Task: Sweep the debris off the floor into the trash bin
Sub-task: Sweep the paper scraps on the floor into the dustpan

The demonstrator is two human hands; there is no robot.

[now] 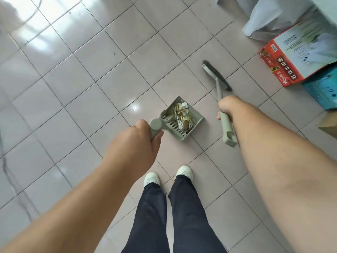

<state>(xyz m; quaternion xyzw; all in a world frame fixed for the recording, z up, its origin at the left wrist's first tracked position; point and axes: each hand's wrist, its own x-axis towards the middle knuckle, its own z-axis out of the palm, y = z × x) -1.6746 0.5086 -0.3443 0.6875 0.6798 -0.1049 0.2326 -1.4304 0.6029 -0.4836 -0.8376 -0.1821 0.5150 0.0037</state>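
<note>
Dustpan is hanging pretty much dead centre over the tiled floor, just ahead of two white shoes, and it's loaded with debris, mostly yellowish and white paper scraps piled inside. Its long axis runs diagonally, open mouth pointing up and to the right, handle coming back down-left into the left hand, whose grip is wrapped tight round that handle. Right hand has its grip closed round the pale green broom shaft; the stick runs away from the person and slightly left, with the dark bristle head down at the floor, angled across a tile seam, well apart from the dustpan. Off to the right there's a red and white cardboard box, a blue box just beside it, and a white plastic bag further back. Can't tell if that bag lines a bin. Floor between pan and boxes looks open apart from the broom.
</note>
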